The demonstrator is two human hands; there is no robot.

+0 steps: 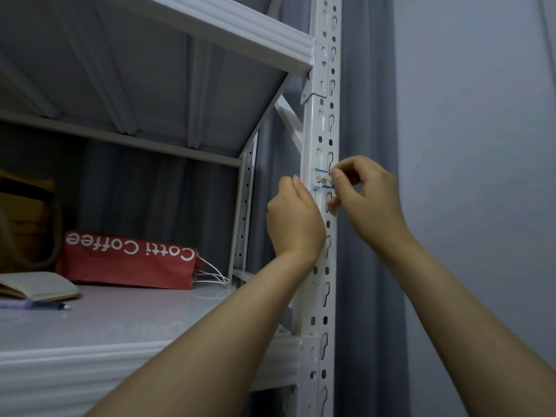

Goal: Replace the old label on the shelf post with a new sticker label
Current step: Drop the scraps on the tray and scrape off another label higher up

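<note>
A white perforated shelf post (322, 121) runs up the middle right. A small white label with blue border lines (320, 177) is stuck on it at hand height. My right hand (365, 195) is at the label's right edge, thumb and forefinger pinched on that edge. My left hand (293, 219) rests against the post's left side just below the label, fingers curled around the post. I cannot see whether the label's edge has lifted from the metal.
A white metal shelf (90, 335) holds a red Cotti Coffee paper bag (126, 260), an open notebook (36, 285), a pen (57, 306) and a brown bag (27, 218). An upper shelf (228, 28) overhangs. Grey curtains (367, 145) hang behind the post.
</note>
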